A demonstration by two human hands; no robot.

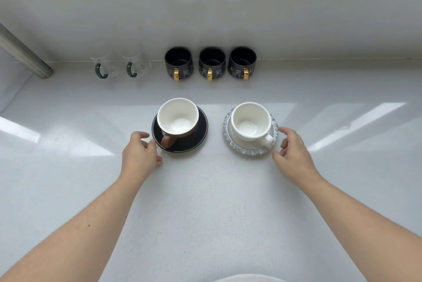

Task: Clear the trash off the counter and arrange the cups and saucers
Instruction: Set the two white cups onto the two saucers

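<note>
A brown cup with a white inside [177,119] stands on a black saucer [196,142] at the middle of the white counter. To its right a white cup [250,121] sits on a blue-rimmed scalloped saucer [247,150]. My left hand [140,152] rests at the black saucer's left edge, fingers spread, fingertips touching or almost touching the rim. My right hand [294,151] hovers just right of the scalloped saucer, fingers apart and holding nothing. No trash is visible.
Three dark mugs with gold handles [212,63] line the back wall. Two clear glass cups with green handles [121,64] stand left of them. A metal pipe [25,55] slants in at the far left. A white rounded edge [249,278] shows at the bottom.
</note>
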